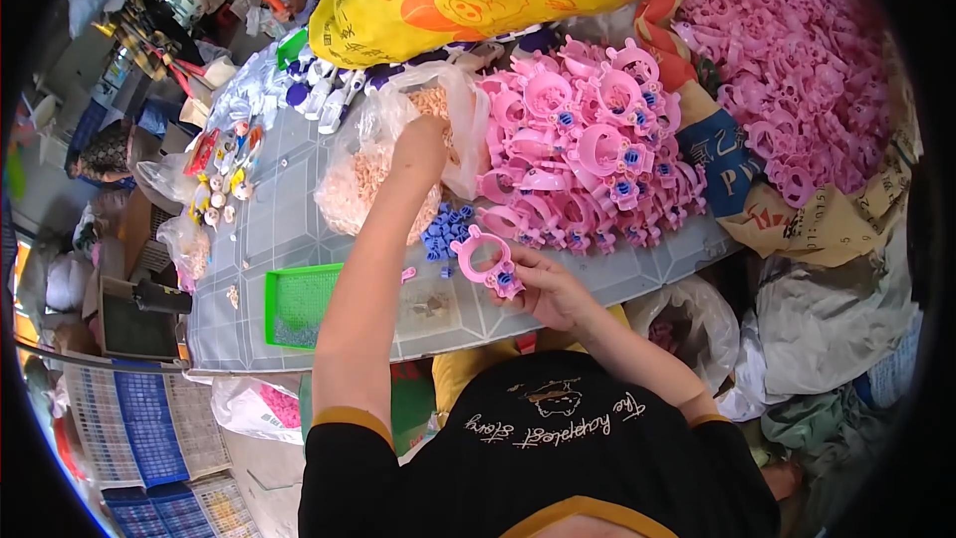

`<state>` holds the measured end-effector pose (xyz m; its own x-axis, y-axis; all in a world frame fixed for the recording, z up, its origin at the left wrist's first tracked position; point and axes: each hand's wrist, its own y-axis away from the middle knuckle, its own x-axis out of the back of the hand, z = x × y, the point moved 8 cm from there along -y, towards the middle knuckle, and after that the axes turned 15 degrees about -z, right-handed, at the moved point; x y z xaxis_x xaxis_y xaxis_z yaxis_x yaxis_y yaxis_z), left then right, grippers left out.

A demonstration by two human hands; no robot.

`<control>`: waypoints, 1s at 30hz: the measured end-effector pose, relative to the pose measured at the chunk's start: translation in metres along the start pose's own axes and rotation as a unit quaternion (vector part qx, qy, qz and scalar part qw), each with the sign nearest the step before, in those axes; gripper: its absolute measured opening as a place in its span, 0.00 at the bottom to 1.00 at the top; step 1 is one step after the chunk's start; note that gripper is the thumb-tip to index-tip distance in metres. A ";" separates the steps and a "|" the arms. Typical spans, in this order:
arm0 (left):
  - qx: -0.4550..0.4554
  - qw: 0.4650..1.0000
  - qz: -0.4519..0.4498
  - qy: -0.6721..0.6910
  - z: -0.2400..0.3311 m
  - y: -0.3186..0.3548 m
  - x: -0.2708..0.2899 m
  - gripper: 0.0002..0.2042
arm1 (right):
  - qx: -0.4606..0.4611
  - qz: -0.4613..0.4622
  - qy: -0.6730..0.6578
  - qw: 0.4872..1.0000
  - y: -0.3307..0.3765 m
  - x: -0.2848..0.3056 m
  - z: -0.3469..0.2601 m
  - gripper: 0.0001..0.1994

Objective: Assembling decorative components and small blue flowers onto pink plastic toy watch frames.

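A single head-worn fisheye view looks steeply down onto the tabletop (299,209) from close above; the wearer's forearms enter from the lower edge, and straight lines bend near the rim.

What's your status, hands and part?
Left hand reaching into clear bag of small pieces. Right hand holds pink ring part. Blue caps between them, nothing blocking.

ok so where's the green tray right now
In the head view the green tray sits on the grey table near its front edge, left of the person's left forearm and below the clear bag of pale pieces.
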<state>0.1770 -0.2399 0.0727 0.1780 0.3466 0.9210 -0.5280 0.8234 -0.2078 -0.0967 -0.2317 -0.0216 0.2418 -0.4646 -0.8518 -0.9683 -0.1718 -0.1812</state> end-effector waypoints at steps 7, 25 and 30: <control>0.093 0.973 -0.163 -0.131 -0.017 -0.014 -0.057 0.10 | 0.034 0.045 0.022 0.998 0.006 -0.024 -0.024 0.22; 0.020 0.928 0.012 0.371 0.063 0.115 0.051 0.08 | 0.116 0.083 0.102 0.985 -0.026 -0.039 -0.092 0.18; -0.022 0.942 0.004 0.334 0.110 0.157 0.049 0.09 | 0.127 0.077 0.078 0.986 -0.035 -0.045 -0.079 0.17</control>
<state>0.0112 -0.1433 0.1214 0.6654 0.5462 0.5088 -0.4988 0.8325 -0.2413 -0.0685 -0.2731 0.0614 0.0779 -0.5995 -0.7965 -0.9737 0.1259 -0.1901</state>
